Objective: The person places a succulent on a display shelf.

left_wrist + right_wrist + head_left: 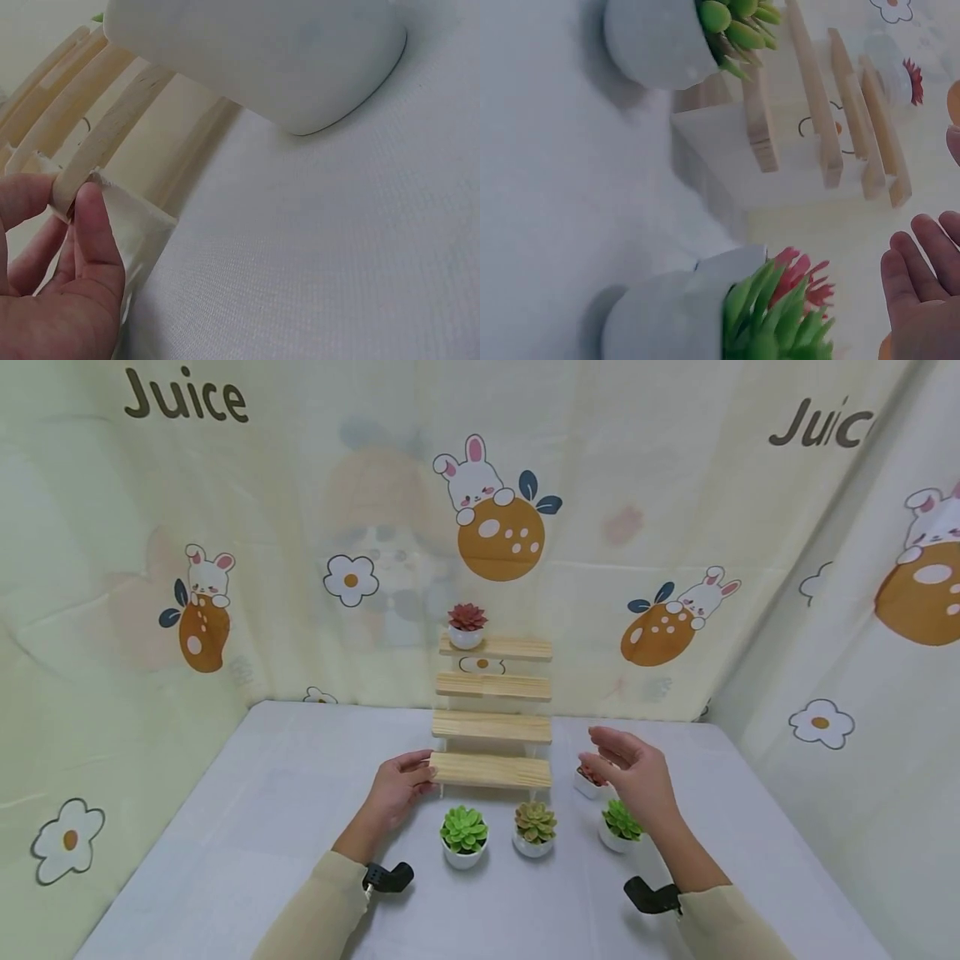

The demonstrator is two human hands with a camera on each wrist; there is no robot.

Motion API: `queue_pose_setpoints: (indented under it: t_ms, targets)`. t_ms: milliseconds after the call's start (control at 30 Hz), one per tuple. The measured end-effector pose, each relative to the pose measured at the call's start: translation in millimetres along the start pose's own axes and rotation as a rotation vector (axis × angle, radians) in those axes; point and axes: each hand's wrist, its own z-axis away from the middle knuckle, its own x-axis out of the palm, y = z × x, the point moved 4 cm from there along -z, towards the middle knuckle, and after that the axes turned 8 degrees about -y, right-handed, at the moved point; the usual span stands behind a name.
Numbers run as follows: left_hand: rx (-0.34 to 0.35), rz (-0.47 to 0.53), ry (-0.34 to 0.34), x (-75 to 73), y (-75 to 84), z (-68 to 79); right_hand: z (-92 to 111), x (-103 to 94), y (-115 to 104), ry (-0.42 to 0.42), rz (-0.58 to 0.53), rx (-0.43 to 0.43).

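Observation:
A wooden tiered shelf stand (pixel 491 725) stands at the back middle of the table. My left hand (pixel 397 789) holds the left end of its lowest board; in the left wrist view the thumb and fingers pinch that board (pixel 112 127). Over at the right, my right hand (pixel 639 777) hovers with its fingers extended and holds nothing. It is near a red succulent in a white pot (pixel 587 787), which it partly hides in the head view. Just below that hand is a green potted succulent (pixel 621 822). A dark red potted succulent (pixel 467 625) sits on the top board at the left.
In front of the stand are a bright green potted succulent (pixel 463 835) and a brownish-green one (pixel 534 828). A white cloth covers the table (pixel 300 777). Behind and beside it hangs a printed curtain (pixel 285 510).

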Motion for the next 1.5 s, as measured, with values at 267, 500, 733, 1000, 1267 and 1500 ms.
queue_pose_setpoints:
  t_ms: [267, 500, 733, 1000, 1267, 1500]
  targets:
    - [-0.004, 0.014, 0.002, 1.5, 2.3, 1.5, 23, -4.6, 22, 0.027, 0.053, 0.035]
    - [-0.026, 0.002, 0.011, 2.5, 2.8, 1.1, 45, -9.0, 32, 0.049, 0.161, 0.088]
    - [-0.025, -0.001, 0.014, 2.1, 2.7, -0.1, 63, -15.2, 42, 0.065, 0.192, 0.202]
    - [-0.021, 0.007, 0.009, 1.8, 1.9, 1.0, 81, -15.9, 54, 0.032, 0.133, 0.237]
    - [-0.022, 0.002, 0.012, 2.9, 3.5, 1.3, 85, -14.8, 69, -0.029, 0.036, 0.339]
    - [-0.011, 0.014, 0.01, 2.2, 2.1, -0.2, 87, -12.2, 83, -0.08, -0.021, 0.415]
